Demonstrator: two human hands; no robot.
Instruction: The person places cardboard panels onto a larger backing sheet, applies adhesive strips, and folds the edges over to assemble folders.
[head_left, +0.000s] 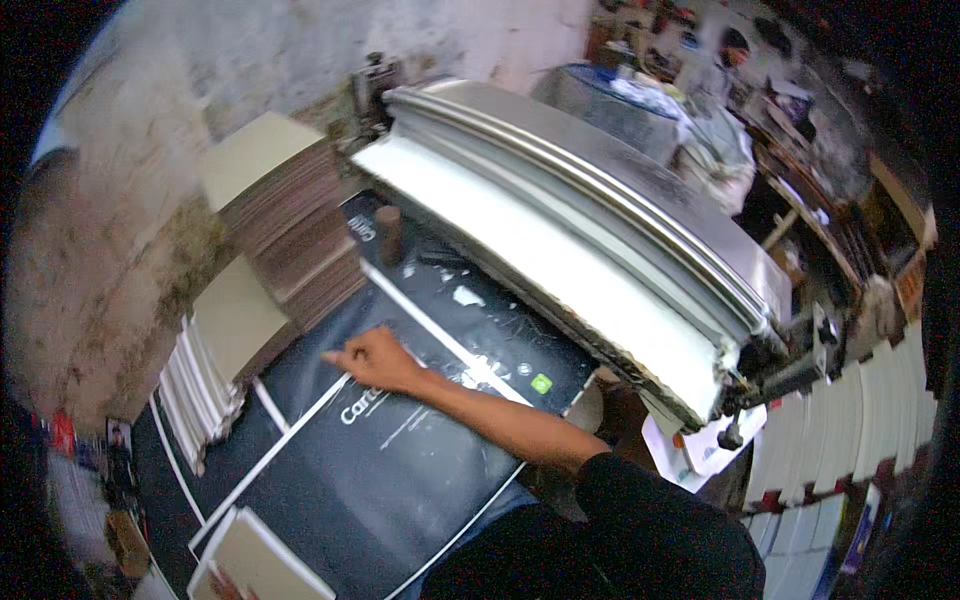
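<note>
My right hand (pixel 375 358) reaches over the black sheet covering the table (pixel 430 480). Its index finger points left, the other fingers are bent, and I see nothing held in it. To its left lies a low stack of beige boards (pixel 240 310), with a fan of white paper blocks (pixel 195 385) against its near side. At the lower left a white-edged, grey-brown board stack (pixel 265 560) sits at a tilt. Only a few blurred fingers of my left hand (pixel 228 588) show, closed over its near part; the rest is cut off.
A tall stack of brown-edged boards (pixel 295 215) stands by the stained wall. Along the far right runs a long machine with a metal roller (pixel 560 150) and a white bed (pixel 520 260). A small brown cylinder (pixel 388 235) stands near it. Rows of paper blocks (pixel 850 420) line the right.
</note>
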